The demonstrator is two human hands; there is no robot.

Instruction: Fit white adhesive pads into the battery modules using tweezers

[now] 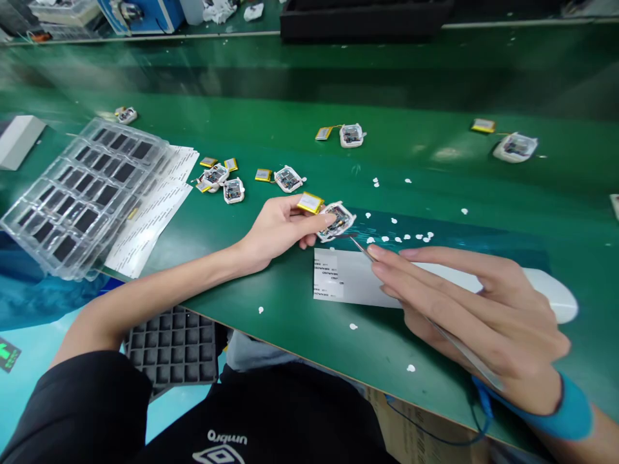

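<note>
Tweezers (425,322) in right fingers, tip toward module (337,221) | left fingers grasp module

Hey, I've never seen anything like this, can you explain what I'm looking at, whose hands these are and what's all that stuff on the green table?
This is one picture from a camera worn on a person's head, looking down at their own two hands over a green table. The left hand pinches a small white module with a yellow battery attached. The right hand, with a blue wrist strap, holds tweezers whose tip is at the module. Under it lies a white label sheet. More modules lie scattered behind, white scraps dot the table, and a clear tray sits on the left.
</note>
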